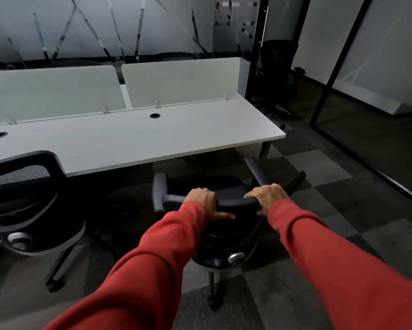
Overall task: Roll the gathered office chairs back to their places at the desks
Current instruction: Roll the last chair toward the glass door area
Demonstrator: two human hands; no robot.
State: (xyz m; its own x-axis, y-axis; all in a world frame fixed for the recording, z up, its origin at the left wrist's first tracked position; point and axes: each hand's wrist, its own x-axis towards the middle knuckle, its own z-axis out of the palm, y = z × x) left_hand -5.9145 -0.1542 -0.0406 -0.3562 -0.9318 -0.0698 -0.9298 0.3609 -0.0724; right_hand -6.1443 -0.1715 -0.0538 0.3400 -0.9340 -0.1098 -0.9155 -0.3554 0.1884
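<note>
A black office chair (226,184) with two armrests stands in front of me, facing the white desk (138,141). My left hand (203,202) grips the top edge of its backrest on the left, thumb pointing right below the rim. My right hand (270,196) grips the same top edge on the right. The seat's front sits just short of the desk's near edge, at the desk's right end. Both arms wear red sleeves. The chair's base and one caster show below my arms.
A second black mesh-back chair (26,198) stands at the desk to the left. White divider panels (176,82) line the desk's back. Another dark chair (278,75) sits behind a black-framed glass partition (319,96) at the right. Grey checkered carpet (331,186) covers the floor.
</note>
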